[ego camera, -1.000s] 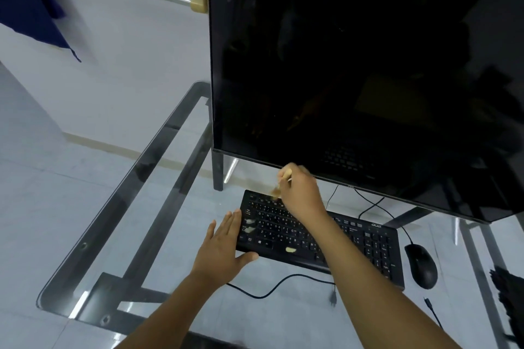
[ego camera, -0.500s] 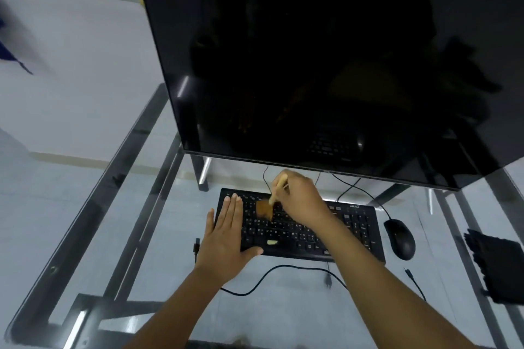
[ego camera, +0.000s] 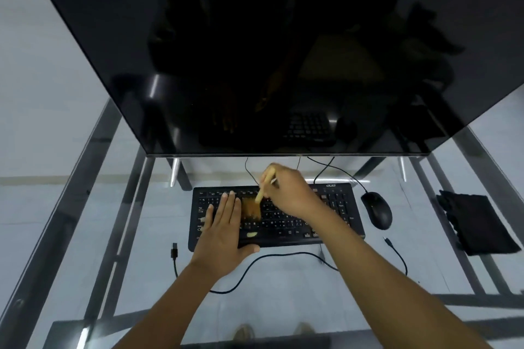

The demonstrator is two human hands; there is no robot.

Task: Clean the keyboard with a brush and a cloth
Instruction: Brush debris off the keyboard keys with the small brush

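Observation:
A black keyboard lies on the glass desk under the monitor. My right hand is closed around the pale handle of a brush, whose tan bristles rest on the middle keys. My left hand lies flat, fingers together, on the keyboard's left half, thumb at its front edge. A small pale scrap sits on the lower keys. A dark folded cloth lies at the desk's right side, away from both hands.
A large dark monitor overhangs the back of the desk. A black mouse sits right of the keyboard. Loose cables and a USB plug lie in front. The glass desk has a metal frame.
The view has tilted down and to the left. My right hand has brought the brush from the keyboard's top left towards the middle keys. My left hand slid further onto the keys.

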